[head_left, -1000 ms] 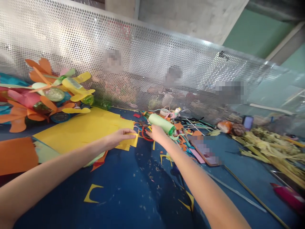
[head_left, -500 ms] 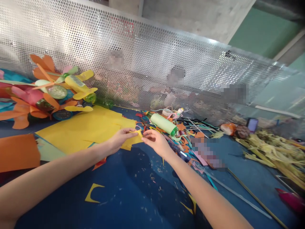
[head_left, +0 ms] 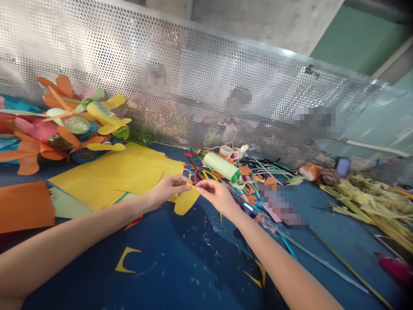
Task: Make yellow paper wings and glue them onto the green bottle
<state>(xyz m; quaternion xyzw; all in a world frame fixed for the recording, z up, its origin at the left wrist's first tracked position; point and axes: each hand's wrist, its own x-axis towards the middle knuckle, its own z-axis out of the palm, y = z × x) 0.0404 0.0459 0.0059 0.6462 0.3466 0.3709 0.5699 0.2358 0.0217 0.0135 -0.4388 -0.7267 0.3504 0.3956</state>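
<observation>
Between my two hands hangs a yellow paper petal (head_left: 186, 200), its broad rounded end pointing down toward me. My left hand (head_left: 168, 188) pinches its upper left edge with thumb and fingers. On the other side, my right hand (head_left: 215, 193) is closed on the petal's upper right corner with its fingertips. Flat yellow paper sheets (head_left: 129, 168) lie just left of and behind my left hand. Beyond my right hand rests a green bottle wrapped in pale green paper (head_left: 222, 167).
Bottles with paper petals (head_left: 71, 125) are piled at the left, above an orange sheet (head_left: 26, 204). Colourful paper scraps (head_left: 251, 189) spread right of the wrapped bottle. Dried husks (head_left: 371, 202) and a thin stick (head_left: 348, 265) lie farther right. A perforated metal panel (head_left: 200, 77) stands behind.
The yellow petal, mostly hidden before, has swung down and now shows its broad face. My hands have shifted only slightly and keep hold of it.
</observation>
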